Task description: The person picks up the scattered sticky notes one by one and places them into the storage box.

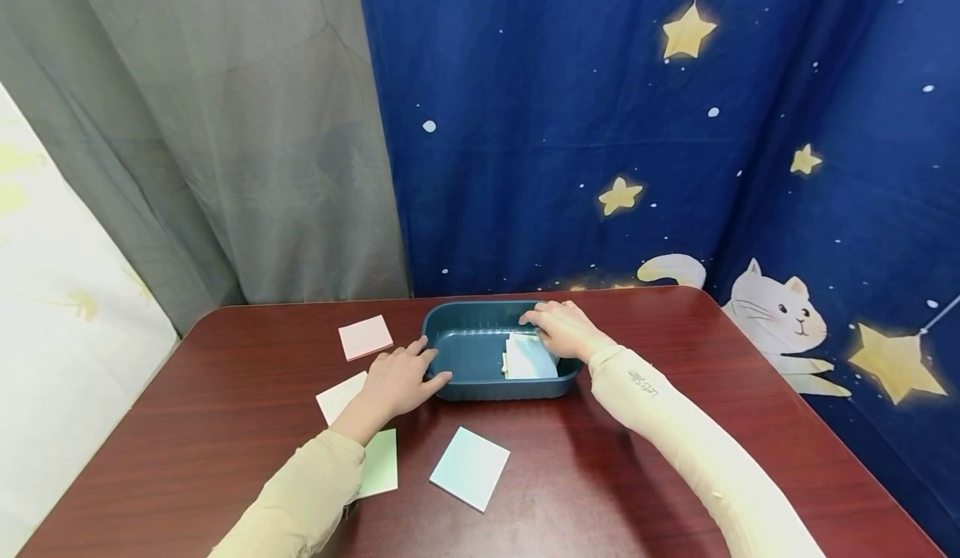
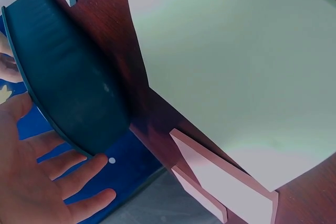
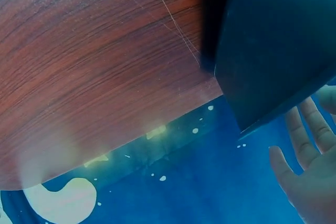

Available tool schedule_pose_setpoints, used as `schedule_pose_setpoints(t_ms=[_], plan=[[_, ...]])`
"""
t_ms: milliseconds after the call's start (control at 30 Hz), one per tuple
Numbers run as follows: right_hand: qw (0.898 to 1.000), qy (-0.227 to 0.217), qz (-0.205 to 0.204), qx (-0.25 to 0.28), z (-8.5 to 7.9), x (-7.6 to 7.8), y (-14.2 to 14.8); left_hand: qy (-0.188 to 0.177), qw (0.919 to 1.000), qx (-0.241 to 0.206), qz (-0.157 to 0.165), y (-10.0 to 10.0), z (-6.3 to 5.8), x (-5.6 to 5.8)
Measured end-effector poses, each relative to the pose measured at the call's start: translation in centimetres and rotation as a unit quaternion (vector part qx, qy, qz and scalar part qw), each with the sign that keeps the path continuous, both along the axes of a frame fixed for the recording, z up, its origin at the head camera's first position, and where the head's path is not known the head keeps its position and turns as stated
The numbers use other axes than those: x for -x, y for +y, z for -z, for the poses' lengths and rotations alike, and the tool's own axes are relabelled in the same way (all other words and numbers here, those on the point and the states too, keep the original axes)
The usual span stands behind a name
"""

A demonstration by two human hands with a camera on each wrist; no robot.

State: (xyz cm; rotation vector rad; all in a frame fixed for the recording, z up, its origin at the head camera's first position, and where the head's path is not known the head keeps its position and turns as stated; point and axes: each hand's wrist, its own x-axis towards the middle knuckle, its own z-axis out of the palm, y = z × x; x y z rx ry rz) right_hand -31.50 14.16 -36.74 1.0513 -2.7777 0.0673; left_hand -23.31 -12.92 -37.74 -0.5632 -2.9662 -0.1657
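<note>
The left hand, its fingers spread and fairly straight, touches the rim at the left end of a dark teal, rounded rectangular tray but is not wrapped around it. From the far left of the head view, a white cloth with faint yellow patches gives way to a plain grey curtain behind a reddish-brown wood-grain table. On the table, left of the tray, lies a pale pink square paper pad; nearer the person is a whitish square pad, partly covered by the left arm, then a light green square pad, also partly covered. A pale blue square pad lies turned at an angle in front of the tray. Inside the tray, toward its right end, sits a small pile of white and pale blue square paper. The right hand reaches over that end with fingers apart and gently bent; whether it touches the pile cannot be told. Behind it hangs a deep blue curtain printed with yellow stars and, farther right, a white cat.
</note>
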Motion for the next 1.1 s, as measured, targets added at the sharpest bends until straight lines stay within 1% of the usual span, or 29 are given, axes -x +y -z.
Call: schedule_pose_setpoints(t_ms=[133, 467, 800, 1033, 1100], plan=[[1.000, 0.004, -0.007, 0.010, -0.2, -0.1, 0.3, 0.000, 1.0000, 0.002, -0.001, 0.0, 0.0, 0.0], [1.000, -0.014, -0.010, 0.025, -0.3, -0.7, 0.7, -0.005, 1.0000, -0.004, -0.004, 0.1, 0.1, -0.2], [1.000, -0.010, -0.011, 0.025, -0.6, -1.2, 1.2, -0.002, 1.0000, -0.001, -0.003, 0.1, 0.0, -0.3], [0.999, -0.020, -0.004, 0.025, -1.4, -2.1, 1.8, 0.001, 1.0000, 0.000, -0.003, 0.2, 0.0, -0.3], [1.000, -0.018, -0.001, 0.025, -1.6, -2.4, 2.1, 0.001, 1.0000, 0.000, -0.003, 0.2, 0.0, -0.4]])
